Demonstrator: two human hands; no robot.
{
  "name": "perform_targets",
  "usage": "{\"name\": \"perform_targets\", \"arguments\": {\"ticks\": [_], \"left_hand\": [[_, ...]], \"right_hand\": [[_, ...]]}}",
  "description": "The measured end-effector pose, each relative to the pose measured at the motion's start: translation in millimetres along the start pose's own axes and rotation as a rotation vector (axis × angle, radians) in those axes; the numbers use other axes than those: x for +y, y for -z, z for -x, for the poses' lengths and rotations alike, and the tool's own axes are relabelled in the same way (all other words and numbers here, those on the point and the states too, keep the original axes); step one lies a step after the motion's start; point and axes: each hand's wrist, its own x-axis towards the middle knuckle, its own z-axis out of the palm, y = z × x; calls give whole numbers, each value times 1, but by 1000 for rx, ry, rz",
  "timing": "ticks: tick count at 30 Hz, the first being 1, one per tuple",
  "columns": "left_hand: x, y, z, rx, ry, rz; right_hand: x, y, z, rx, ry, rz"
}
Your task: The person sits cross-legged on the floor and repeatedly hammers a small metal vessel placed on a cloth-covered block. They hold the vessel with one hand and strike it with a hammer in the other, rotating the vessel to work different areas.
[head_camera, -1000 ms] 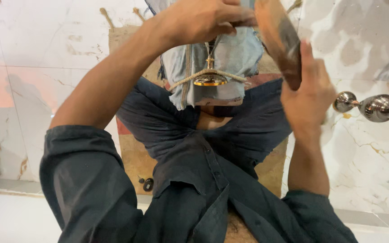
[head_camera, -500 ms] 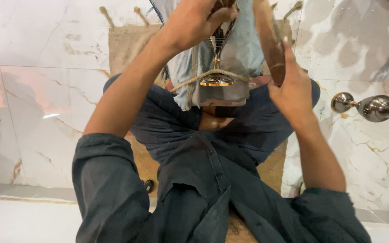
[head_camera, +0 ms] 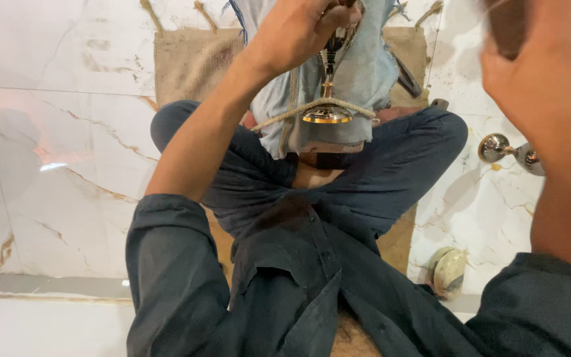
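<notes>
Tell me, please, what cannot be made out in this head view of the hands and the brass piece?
- Top of the brass piece: hidden inside the left hand.
- Right hand: close and blurred; its fingers and whatever it holds are cut off by the top edge.
- Metal fitting: partly hidden behind the right hand.

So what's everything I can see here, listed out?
Brass piece: one, gold, round base, held upright over the lap.
Cord: one, tan, looped round the brass base.
Cloth: one, pale blue, over the knees.
Sack mat: one, brown, on the floor under the legs.
Metal knobs: two, shiny, on the floor at right.
Round disc: one, cream, lower right.
Floor: white marble tiles.
Left hand: grips the brass stem.
Right hand: raised close to the camera; what it holds is cropped.
</notes>
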Motion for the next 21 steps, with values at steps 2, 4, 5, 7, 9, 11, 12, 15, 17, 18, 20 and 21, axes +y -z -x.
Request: {"name": "perform_targets", "arguments": {"ticks": [2, 4, 5, 7, 9, 11, 12, 15, 17, 18, 20, 21], "left_hand": [[3, -5, 8, 83, -2, -27], [5, -8, 13, 179, -49, -2], [6, -11, 14, 206, -17, -6], [10, -16, 16, 261, 51, -23], [16, -24, 22, 368, 112, 63], [22, -36, 26, 486, 148, 110], [25, -43, 29, 554, 155, 102], [29, -64, 37, 710, 241, 210], [27, -77, 40, 790, 304, 245], [25, -83, 42, 820, 336, 222], [19, -90, 49, 843, 350, 142], [16, -92, 52, 839, 323, 85]], "right_hand": [[-2, 6, -2, -81, 75, 178], [-3, 7, -2, -93, 72, 245], [-5, 7, -2, -88, 83, 258], [-10, 9, -3, -56, 146, 260], [-19, 15, -7, -39, 206, 278], [-32, 25, -15, -28, 304, 360], [-41, 32, -16, -25, 370, 429], [-62, 45, -29, 1, 521, 620], [-76, 45, -36, 69, 644, 769], [-81, 44, -39, 100, 682, 824], [-88, 44, -45, 149, 732, 906], [-91, 45, -51, 169, 745, 891]]}}
